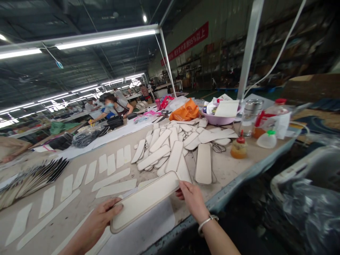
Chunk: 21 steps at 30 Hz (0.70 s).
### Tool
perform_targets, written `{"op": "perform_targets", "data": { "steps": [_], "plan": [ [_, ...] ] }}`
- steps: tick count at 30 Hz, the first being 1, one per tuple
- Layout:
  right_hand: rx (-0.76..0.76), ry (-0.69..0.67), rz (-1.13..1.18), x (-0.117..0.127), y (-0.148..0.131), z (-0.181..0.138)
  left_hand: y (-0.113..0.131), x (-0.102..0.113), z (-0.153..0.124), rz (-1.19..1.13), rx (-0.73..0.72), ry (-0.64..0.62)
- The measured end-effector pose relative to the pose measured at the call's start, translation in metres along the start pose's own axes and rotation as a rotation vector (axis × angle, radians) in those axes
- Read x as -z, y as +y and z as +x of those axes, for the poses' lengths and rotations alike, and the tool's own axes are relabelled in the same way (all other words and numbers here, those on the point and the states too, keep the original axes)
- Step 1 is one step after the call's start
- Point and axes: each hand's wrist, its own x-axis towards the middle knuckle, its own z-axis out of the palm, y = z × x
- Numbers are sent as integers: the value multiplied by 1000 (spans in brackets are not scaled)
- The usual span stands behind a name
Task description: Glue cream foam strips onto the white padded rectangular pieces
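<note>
Held between both hands is a long cream panel (pixel 145 202) with rounded corners and a darker edge, tilted above the table. My left hand (pixel 105 214) pinches its left end, thumb on top. At the right end, my right hand (pixel 190 196) grips the corner between thumb and fingers; a bracelet circles that wrist. White paper (pixel 156 219) lies beneath the panel. Just beyond it spreads a heap of similar cream panels (pixel 159 141), and a small stack of panels (pixel 204 163) sits to its right. Flat pale strips (pixel 117 187) lie in rows to the left.
Along the right edge stand a glue bottle (pixel 238 147), a green-capped bottle (pixel 267 139), a glass jar (pixel 249 118) and a purple basin (pixel 219 119). An orange bag (pixel 185 111) lies behind the heap. A co-worker (pixel 114 108) works across the table. Dark-edged pieces (pixel 32 180) are fanned at left.
</note>
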Motion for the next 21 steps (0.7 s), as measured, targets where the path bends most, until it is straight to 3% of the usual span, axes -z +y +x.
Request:
{"op": "perform_targets", "data": {
  "steps": [3,7,10,13,15,17,19,21],
  "plan": [
    [48,-79,-158,-5,5,-5,23,11,21,-52,-48,73],
    [153,-155,-312,-15,9,-11,62,15,71,-135,-86,159],
    [227,-197,-410,-24,11,-13,89,8,118,-165,-163,232],
    [237,-219,-481,-31,12,-15,109,-9,157,19,-256,371],
    [254,-245,-542,-36,13,-17,116,-31,171,183,-294,453],
    [281,-282,-613,-39,14,-20,119,-66,172,388,-346,422],
    [305,-337,-678,-42,16,-22,116,-113,161,640,-428,204],
    [321,-388,-718,-45,18,-24,110,-165,142,741,-515,-6]
  ]
}}
